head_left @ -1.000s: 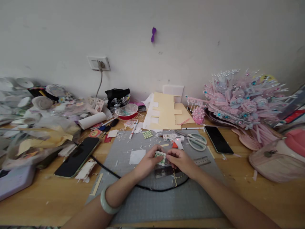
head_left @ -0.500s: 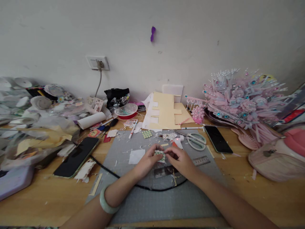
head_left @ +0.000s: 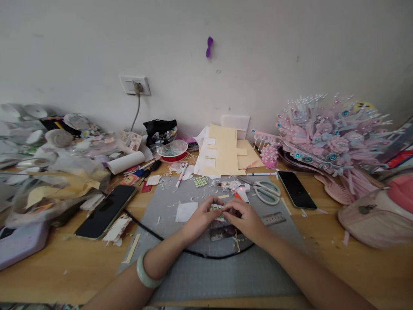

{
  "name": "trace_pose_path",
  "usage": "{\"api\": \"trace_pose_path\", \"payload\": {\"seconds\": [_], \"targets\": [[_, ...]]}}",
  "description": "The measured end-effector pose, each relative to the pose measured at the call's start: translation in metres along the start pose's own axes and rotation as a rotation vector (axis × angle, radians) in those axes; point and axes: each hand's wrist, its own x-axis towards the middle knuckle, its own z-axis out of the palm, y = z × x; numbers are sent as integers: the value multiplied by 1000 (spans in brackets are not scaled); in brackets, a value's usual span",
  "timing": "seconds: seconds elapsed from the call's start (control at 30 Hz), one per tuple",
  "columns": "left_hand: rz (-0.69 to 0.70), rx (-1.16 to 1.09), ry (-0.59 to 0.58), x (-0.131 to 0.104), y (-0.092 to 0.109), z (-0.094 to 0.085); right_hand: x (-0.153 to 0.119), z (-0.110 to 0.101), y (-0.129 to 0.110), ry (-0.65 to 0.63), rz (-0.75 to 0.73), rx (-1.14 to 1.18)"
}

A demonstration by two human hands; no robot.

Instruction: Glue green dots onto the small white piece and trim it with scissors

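Over the grey cutting mat (head_left: 180, 280), both hands meet at a small green-and-white patterned piece (head_left: 217, 207). My left hand (head_left: 202, 216) pinches its left side between thumb and fingers. From the right, my right hand (head_left: 244, 218) has its thumb and fingertips closed on the same piece. The fingers cover most of it, so its outline is hidden. A similar green patterned piece (head_left: 201, 182) lies flat farther back on the mat. Below the hands lies a steel ruler (head_left: 274, 218), partly covered by my right hand. Left of my left hand is a white paper square (head_left: 186, 212).
Scissors (head_left: 267, 192) and a red-and-white tool (head_left: 242, 193) lie behind my right hand. Phones flank the mat, one left (head_left: 106, 211), one right (head_left: 297, 189). A black cable (head_left: 145, 228) curves across it. Cut cream card (head_left: 224, 148) leans at the back; a pink beaded headdress (head_left: 329, 133) stands right.
My fingertips have drawn together over the patterned piece, and less of its face shows. The whole view has shifted slightly; the things on the table lie as before.
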Motion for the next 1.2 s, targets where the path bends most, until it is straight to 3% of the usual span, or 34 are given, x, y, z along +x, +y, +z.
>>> {"api": "trace_pose_path", "payload": {"seconds": [0.73, 0.9, 1.07, 1.2], "targets": [[28, 128, 22, 0, 5, 2, 0, -3, -8, 61, 7, 92], [7, 116, 21, 0, 6, 2, 1, -3, -8, 69, 13, 79], [-39, 103, 65, -1, 7, 1, 3, -11, -1, 179, 79, 104], [-63, 96, 67, -1, 8, 1, 3, -15, -4, 144, 72, 96]]}}
